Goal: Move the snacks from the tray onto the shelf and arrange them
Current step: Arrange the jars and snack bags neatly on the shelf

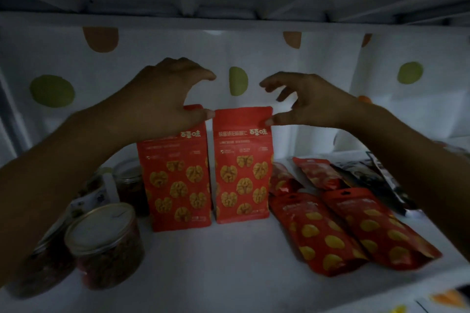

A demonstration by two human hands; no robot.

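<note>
Dim shelf [229, 262] here, white floor, with a dotted white sheet [178, 40] hanging as the back wall and the next shelf's underside sitting low overhead.

At 8 o'clock two clear lidded jars [106, 244] are crowding the front left corner, with more jars behind them, though it's too dark to count those properly. At center-left the left hand [165, 99] is resting with its thumb on the top of the left walnut bag [175, 178], fingers arched apart above it, not really clamped. Just beside it stands the right walnut bag [243, 168], barely a gap between the two. The right hand [310, 101] is reaching in from 3 o'clock, thumb tip touching that bag's top corner, fingers spread apart.

At 4 o'clock flat red pouches [356, 231] are lying overlapped, the front ones nearing the shelf lip.

Risk-wise I'm guessing those upright bags are tippy: a nudge up top and one is knocking the other over, or into the jars. Open room is mostly front center at 6 o'clock; the sides are packed.
</note>
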